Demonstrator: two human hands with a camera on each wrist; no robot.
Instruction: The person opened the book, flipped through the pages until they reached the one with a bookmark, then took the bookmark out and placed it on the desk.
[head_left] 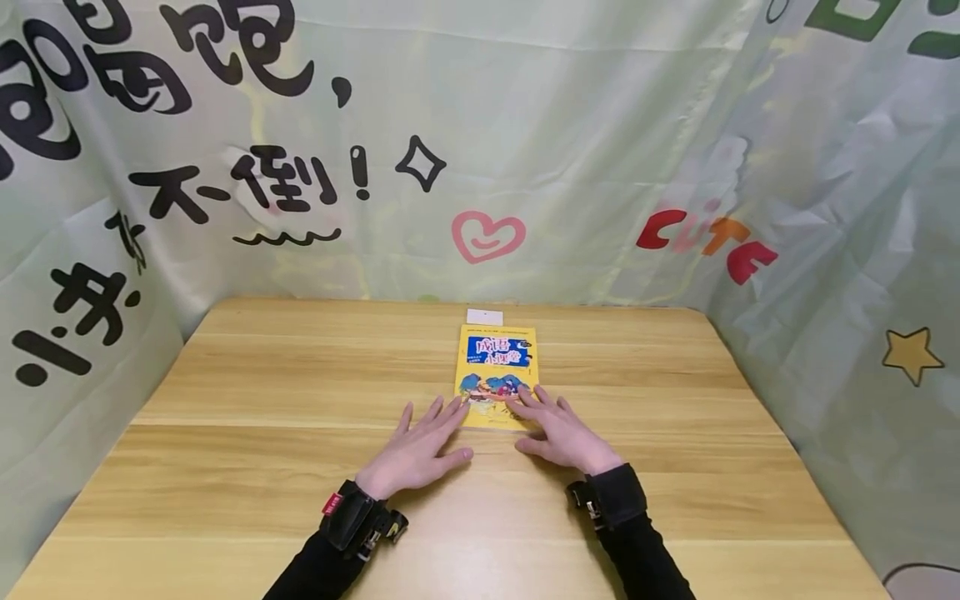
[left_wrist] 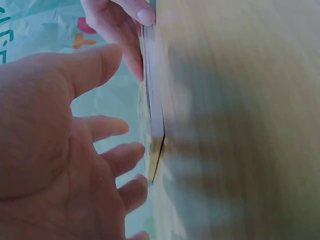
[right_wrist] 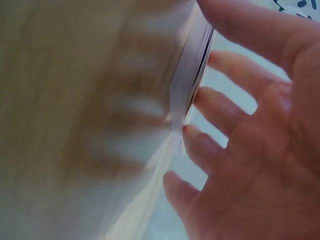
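Observation:
A yellow book (head_left: 480, 408) with a blue title panel and cartoon figures lies flat on the wooden table. My left hand (head_left: 416, 450), fingers spread and fairly straight, has its fingertips at the book's lower left corner. Over the lower right part of the cover reach the fingers of my right hand (head_left: 562, 437), its thumb just off the near edge. Low along the table, the left wrist view shows the book's page edge (left_wrist: 156, 95) beside my left fingers. In the right wrist view, the fingertips meet the book's side (right_wrist: 187, 75); whether they press cannot be told.
Behind the book, a small white card (head_left: 484, 317) lies near the table's back edge. A pale printed curtain (head_left: 585, 167) hangs around the back and both sides of the table (head_left: 300, 375). Each wrist wears a black strap with a small camera.

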